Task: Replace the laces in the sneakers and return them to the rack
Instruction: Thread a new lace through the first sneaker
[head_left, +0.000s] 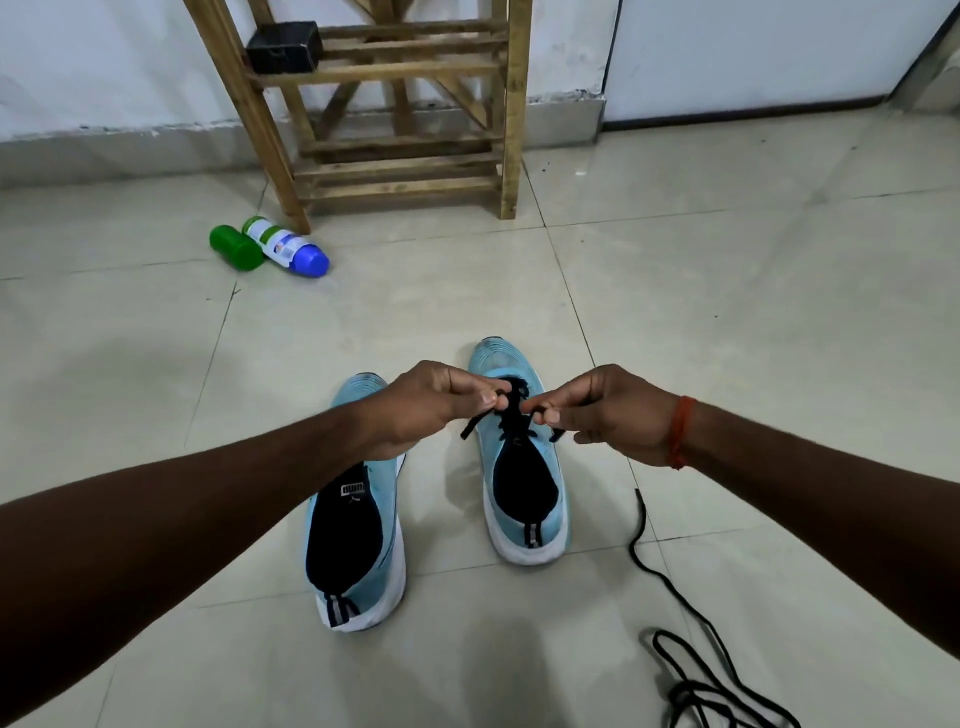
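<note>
Tangles of spare lace (693, 699), black, lie nearest on the floor (779, 338), low on the right side, well apart from both shoes and closer to the right arm than the left. Next comes the left sneaker (358, 530), heel toward the person, its front hidden under the left forearm. No lace shows on it, though the covered part leaves that unsure.

Just beyond and beside it stands the right sneaker (524, 483), also heel near and toe far, so its long axis runs straight away toward the rack (405, 166). Both hands work over its eyelets at equal reach. The left hand (421, 410) pinches one end of the threaded lace (511, 410) between thumb and curled fingers. The right hand (613, 415), an orange band (680, 431) at its wrist, pinches the other end the same way. The ends are drawn outward, left and right, across the shoe's length, short tips hanging below each pinch.

This looks like tightening or knotting, and the coming pull should stay square across the tongue.

Farther off, a green bottle (236, 248) and a white bottle (283, 244) lie on their sides by the rack's left leg. The rack stands at the wall, dead ahead of the toes, a black box (283, 47) on an upper shelf.
</note>
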